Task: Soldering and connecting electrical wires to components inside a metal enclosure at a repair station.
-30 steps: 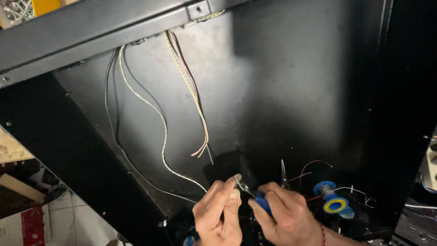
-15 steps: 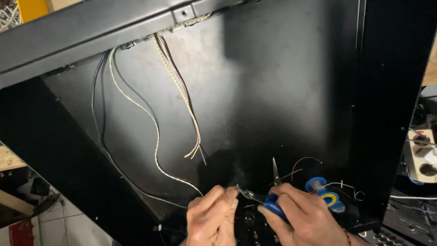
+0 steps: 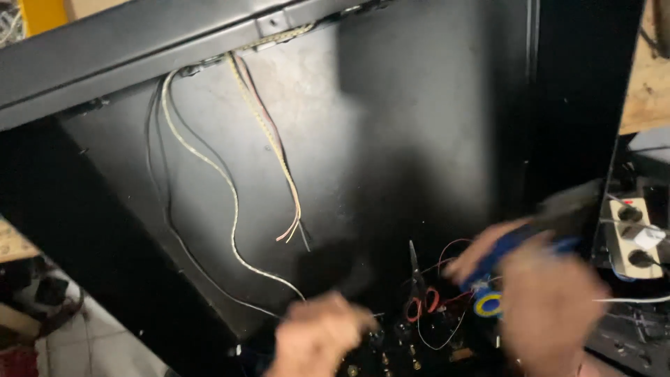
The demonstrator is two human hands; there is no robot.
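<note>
Blue-handled metal pliers [image 3: 520,241], motion-blurred, gripped in the right hand's curled fingers [image 3: 481,255], handles running up and right past the knuckles, tilted diagonally, jaws too blurred to make out

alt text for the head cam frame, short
Two blurred bare hands work low inside a black metal cabinet: the right hand grips a blue-handled tool, the left hand hovers beside it. Red-handled scissors and a blue-and-yellow tape roll lie between them; loose wires hang down the back panel.
</note>
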